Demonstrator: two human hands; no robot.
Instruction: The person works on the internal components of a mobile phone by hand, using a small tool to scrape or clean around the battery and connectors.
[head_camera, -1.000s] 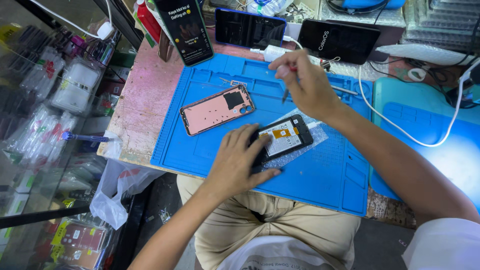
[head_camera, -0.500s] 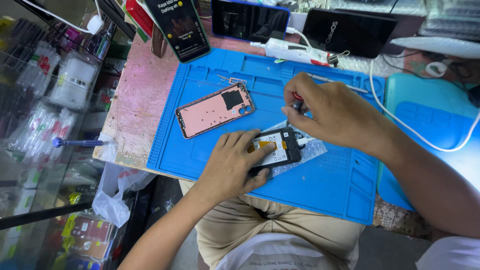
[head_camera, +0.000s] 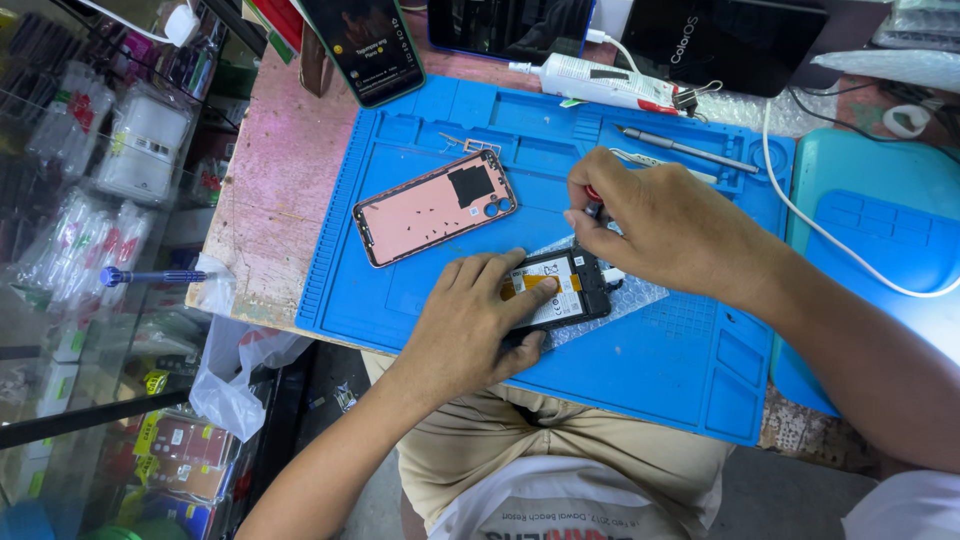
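Head view only: my left hand (head_camera: 470, 325) lies flat, fingers spread, pressing the opened phone (head_camera: 560, 288) down on the bubble-wrap pad (head_camera: 640, 295), which rests on the blue repair mat (head_camera: 400, 270). My right hand (head_camera: 660, 225) is pinched narrow around a small red-handled screwdriver (head_camera: 592, 196), its tip at the phone's upper edge; the tip itself is hidden behind my fingers.

To do this well, I judge I should keep the driver upright over the screw, press lightly before turning, and hold the phone still with my left palm so it does not slide on the pad. Tiny screws could roll away, so lifting them slowly seems wise.

Counting: one opened phone under my hands, one pink back cover (head_camera: 435, 205) lying apart on the mat, one lit phone (head_camera: 365, 45) propped at the bench's far edge, one white glue tube (head_camera: 600, 82), one grey pen-like tool (head_camera: 685, 148), one blue screwdriver (head_camera: 150, 277) off to the left.
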